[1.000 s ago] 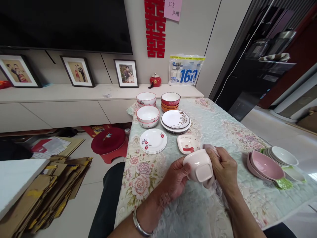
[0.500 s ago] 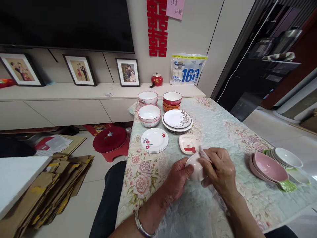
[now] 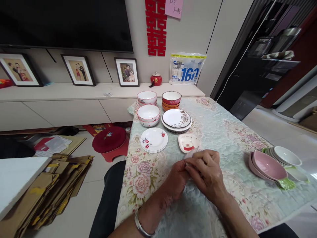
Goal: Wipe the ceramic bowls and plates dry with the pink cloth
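Your right hand [image 3: 208, 170], newly drawn in across your left hand [image 3: 177, 177], its exact grip impossible to tell; left closed on one largely hidden pale bowl [image 3: 191, 153], beside the bear-print dish [image 3: 188, 142]; wiping, apparently unfinished.

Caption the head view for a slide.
Left hand and right hand close around a mostly hidden pale object, beyond them stacked plates on floral cloth.

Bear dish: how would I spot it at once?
On the flowered tablecloth, look just beyond the right hand. Beside the white plates with red flowers lies the small dish. Its neighbours are round; it is a rounded square, showing a bear in a red scarf.
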`<state>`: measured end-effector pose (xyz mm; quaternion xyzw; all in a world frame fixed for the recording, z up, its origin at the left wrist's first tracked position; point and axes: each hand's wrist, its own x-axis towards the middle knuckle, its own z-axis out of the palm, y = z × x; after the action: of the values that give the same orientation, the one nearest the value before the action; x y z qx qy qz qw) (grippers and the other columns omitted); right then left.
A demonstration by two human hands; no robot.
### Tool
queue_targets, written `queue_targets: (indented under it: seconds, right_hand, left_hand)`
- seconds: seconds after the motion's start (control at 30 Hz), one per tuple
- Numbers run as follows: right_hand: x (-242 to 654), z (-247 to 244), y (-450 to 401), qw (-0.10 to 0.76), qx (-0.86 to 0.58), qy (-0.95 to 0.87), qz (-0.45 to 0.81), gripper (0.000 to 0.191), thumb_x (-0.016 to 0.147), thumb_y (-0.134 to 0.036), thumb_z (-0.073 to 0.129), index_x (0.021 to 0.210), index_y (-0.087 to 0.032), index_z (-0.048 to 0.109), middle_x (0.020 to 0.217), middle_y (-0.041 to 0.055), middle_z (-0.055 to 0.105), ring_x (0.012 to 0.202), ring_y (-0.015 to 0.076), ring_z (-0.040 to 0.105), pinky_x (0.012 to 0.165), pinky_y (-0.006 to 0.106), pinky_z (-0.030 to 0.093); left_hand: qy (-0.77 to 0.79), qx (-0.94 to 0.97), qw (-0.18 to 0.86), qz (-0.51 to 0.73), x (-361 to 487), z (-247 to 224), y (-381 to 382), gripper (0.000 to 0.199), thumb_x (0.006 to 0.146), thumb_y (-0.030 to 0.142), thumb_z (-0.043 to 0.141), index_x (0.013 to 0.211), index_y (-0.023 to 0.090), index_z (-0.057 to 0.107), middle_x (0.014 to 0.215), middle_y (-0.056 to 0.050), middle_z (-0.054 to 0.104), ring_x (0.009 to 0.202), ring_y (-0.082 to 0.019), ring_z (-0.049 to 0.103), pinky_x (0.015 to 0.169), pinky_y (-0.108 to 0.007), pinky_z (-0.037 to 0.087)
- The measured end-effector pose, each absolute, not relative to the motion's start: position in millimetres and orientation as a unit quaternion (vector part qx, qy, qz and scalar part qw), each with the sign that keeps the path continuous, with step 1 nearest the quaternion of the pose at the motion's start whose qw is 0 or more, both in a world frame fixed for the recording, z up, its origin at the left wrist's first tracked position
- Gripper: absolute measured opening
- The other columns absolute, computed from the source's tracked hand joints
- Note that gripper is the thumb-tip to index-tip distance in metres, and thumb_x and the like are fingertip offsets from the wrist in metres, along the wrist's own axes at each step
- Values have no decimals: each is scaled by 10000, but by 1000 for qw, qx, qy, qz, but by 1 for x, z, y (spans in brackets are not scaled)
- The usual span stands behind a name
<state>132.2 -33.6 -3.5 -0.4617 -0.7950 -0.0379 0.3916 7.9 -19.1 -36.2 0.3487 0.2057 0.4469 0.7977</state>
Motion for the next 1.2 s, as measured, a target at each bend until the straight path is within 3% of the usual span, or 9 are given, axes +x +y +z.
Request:
queue_targets:
  seconds: [0.07, 0.13, 0.43, 0.63, 0.8, 0.97, 1.1, 1.2]
  right_hand:
    - [134, -6, -30, 401, -486, -775, -47, 173, 926, -196, 573, 1033, -215, 707, 1176, 114, 631, 1089, 292, 502, 919, 489, 383]
    - [139, -9, -25, 420, -499, -757, -38, 205, 940, -199, 541, 1072, -215, 697, 1264, 114, 612, 1161, 294, 504, 983, 506, 356]
    - [178, -30, -7, 478, -625, -603, 131, 275, 957, -322, 472, 965, -225, 730, 986, 61, 718, 958, 240, 627, 927, 450, 419]
    - [147, -10, -29, 442, -555, -703, -41, 244, 927, -188, 521, 1081, -210, 708, 1073, 92, 670, 957, 246, 544, 858, 428, 440]
    - [118, 2, -42, 405, -474, -781, -27, 275, 908, -91, 521, 1109, -182, 685, 1111, 110, 654, 908, 230, 544, 796, 401, 463]
    - [138, -5, -29, 426, -523, -738, -6, 274, 932, -197, 508, 1117, -244, 705, 1227, 96, 632, 1127, 288, 530, 956, 512, 387]
    - [166, -16, -16, 506, -578, -620, 157, 259, 895, -380, 572, 1052, -258, 739, 1176, 79, 676, 1145, 300, 558, 964, 478, 413]
    - [176, -22, -11, 552, -573, -446, 409, 379, 848, -474, 630, 1129, -230, 704, 1016, 71, 733, 845, 235, 657, 701, 342, 499]
  left_hand:
    - [216, 371, 787, 443, 7, -37, -19, 120, 769, 247, 721, 782, 133, 682, 756, -15, 631, 758, -153, 520, 775, -294, 392]
    - [225, 394, 781, 430, 6, -37, -18, 173, 777, 300, 723, 800, 134, 678, 757, -10, 607, 748, -149, 492, 739, -278, 378]
    - [265, 467, 742, 402, 4, -47, -16, 294, 801, 412, 691, 796, 120, 652, 702, 3, 512, 691, -133, 386, 666, -272, 306]
    - [249, 423, 768, 413, 5, -44, -17, 340, 764, 441, 737, 836, 116, 667, 721, -8, 560, 696, -138, 439, 670, -269, 340]
    - [268, 419, 746, 443, 5, -38, -20, 286, 824, 424, 692, 791, 140, 694, 792, -42, 625, 798, -180, 504, 734, -293, 400]
    - [247, 411, 760, 437, 3, -39, -17, 296, 784, 418, 734, 809, 128, 686, 721, -12, 568, 710, -147, 459, 692, -280, 361]
    - [247, 430, 757, 425, 1, -44, -16, 280, 788, 391, 735, 817, 115, 698, 729, -11, 560, 726, -142, 433, 700, -276, 334]
    - [236, 410, 765, 437, 2, -44, -16, 300, 769, 412, 754, 832, 121, 717, 725, -12, 577, 729, -146, 438, 720, -286, 334]
